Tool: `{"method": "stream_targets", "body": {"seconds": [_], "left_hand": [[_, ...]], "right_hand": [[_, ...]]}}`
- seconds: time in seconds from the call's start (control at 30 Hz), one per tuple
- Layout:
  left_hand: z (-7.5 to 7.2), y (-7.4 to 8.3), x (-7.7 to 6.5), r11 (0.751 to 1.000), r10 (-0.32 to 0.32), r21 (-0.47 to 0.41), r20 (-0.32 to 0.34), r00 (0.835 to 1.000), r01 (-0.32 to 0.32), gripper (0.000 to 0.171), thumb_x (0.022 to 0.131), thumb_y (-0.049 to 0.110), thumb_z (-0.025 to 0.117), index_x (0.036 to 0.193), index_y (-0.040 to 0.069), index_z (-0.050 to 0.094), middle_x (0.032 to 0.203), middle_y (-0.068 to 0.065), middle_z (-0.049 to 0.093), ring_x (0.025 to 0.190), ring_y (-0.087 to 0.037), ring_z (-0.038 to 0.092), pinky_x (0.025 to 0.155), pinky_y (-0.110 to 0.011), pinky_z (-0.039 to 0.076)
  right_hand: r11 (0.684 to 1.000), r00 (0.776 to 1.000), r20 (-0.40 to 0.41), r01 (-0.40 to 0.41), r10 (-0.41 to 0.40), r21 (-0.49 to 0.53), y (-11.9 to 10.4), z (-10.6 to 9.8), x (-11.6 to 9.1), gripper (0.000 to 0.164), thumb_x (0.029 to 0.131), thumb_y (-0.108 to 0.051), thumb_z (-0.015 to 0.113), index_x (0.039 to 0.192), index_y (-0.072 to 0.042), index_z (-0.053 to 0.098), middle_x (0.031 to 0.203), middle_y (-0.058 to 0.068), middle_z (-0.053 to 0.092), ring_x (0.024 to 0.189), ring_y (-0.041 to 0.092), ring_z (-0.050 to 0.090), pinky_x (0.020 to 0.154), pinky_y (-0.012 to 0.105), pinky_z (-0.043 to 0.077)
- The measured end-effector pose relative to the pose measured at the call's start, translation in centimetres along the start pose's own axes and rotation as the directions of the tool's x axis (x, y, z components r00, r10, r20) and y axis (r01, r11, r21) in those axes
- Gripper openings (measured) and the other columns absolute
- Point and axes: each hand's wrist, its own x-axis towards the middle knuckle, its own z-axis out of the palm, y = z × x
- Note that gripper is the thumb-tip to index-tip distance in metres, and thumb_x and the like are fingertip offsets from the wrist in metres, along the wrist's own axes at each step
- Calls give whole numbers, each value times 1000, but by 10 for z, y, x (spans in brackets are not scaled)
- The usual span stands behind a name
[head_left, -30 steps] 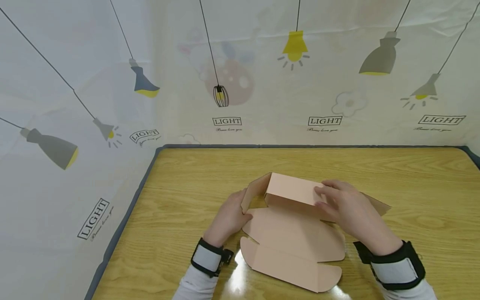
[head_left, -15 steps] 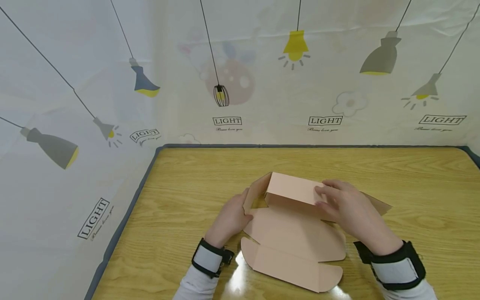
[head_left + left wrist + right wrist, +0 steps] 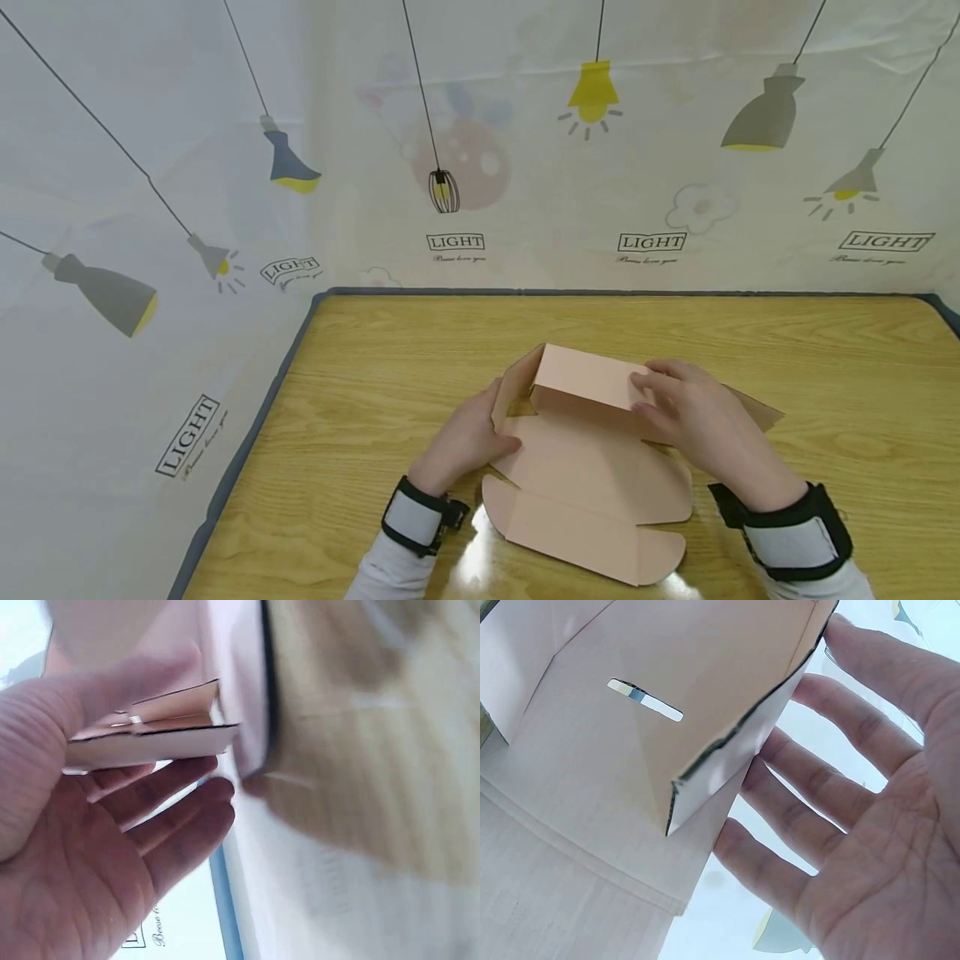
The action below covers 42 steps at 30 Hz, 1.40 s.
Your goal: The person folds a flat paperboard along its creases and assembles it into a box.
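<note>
A pinkish-tan cardboard box blank (image 3: 585, 454) is partly folded on the wooden table, its far wall (image 3: 588, 375) raised. My left hand (image 3: 467, 433) is at its left end, with the left side flap (image 3: 517, 383) between thumb and fingers. In the left wrist view, cardboard edges (image 3: 157, 746) pass between the thumb and the slightly bent fingers. My right hand (image 3: 701, 417) rests its fingertips on the right part of the raised wall. Fairly straight, spread fingers (image 3: 847, 735) meet the cardboard edge in the right wrist view, where a slot (image 3: 645, 700) shows in a panel.
Near my body lies the front flap (image 3: 573, 537) with rounded ends. Another flap (image 3: 753, 408) sticks out behind my right hand. The wooden table (image 3: 360, 350) is bordered by a lamp-printed sheet (image 3: 540, 208) at its back and left. Both wrists wear black straps (image 3: 416, 515).
My left thumb has moved inward, to the right, over the box base, and the left side flap has shifted slightly right. My right hand stays in place on the raised wall.
</note>
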Motion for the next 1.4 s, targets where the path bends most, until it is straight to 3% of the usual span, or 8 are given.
{"method": "stream_targets", "body": {"seconds": [0.3,0.4,0.5,0.6,0.8,1.07,1.23,1.4], "left_hand": [[-7,11,-2,997,2,-79,61,998,3,94,87,26,81,162,23,23,159,-6,43,139,-26,51,104,-42,51],[-6,15,-1,997,22,-79,72,997,-16,95,87,26,81,162,21,23,155,-8,47,132,-26,56,99,-39,54],[-4,18,-1,996,27,-93,99,995,-17,96,87,25,81,162,17,21,141,-12,57,108,-25,65,83,-35,58],[-2,21,-1,995,13,-98,121,993,-1,98,86,25,82,162,17,21,135,-12,59,98,-26,65,74,-32,57],[-2,23,-3,994,24,-108,150,988,-8,103,86,20,83,163,25,15,155,-8,47,136,-29,55,99,-38,55],[-11,18,-2,984,127,-156,241,962,-91,99,91,7,74,164,29,10,162,-6,40,142,-28,49,117,-44,43],[-13,19,-1,991,65,-127,187,980,-41,80,96,17,71,161,26,26,158,-4,46,139,-27,53,111,-44,48],[-8,25,5,998,33,-65,120,992,-26,80,93,28,75,160,26,30,144,-2,60,137,-27,55,107,-42,51]], "right_hand": [[1000,999,-31,21,-21,-10,1,0,-1,31,88,-12,77,117,-2,74,115,22,70,98,38,68,80,52,59],[1000,999,-31,20,-21,-12,1,-1,-1,32,88,-13,77,118,-2,74,115,22,69,98,39,68,80,52,59],[1000,999,-36,22,-23,-12,1,-1,-2,32,88,-13,78,117,-2,74,115,22,69,98,39,69,79,52,59],[1000,999,-44,26,-26,-11,2,-1,-2,32,87,-13,78,117,-2,75,114,22,70,98,39,69,79,52,59],[1000,999,-42,25,-25,-8,2,-1,-2,32,87,-13,78,117,-2,75,114,22,70,97,39,69,79,52,59],[999,998,-39,38,-39,-10,3,-2,-2,32,86,-12,79,116,-2,75,113,22,70,95,37,69,77,51,59],[998,997,-44,59,-59,-3,4,-1,-1,32,86,-11,79,116,-2,75,113,21,70,95,36,69,77,50,59],[999,999,-16,48,-48,-1,4,1,-1,33,88,-14,78,120,-3,74,117,22,69,99,38,69,81,52,59]]}}
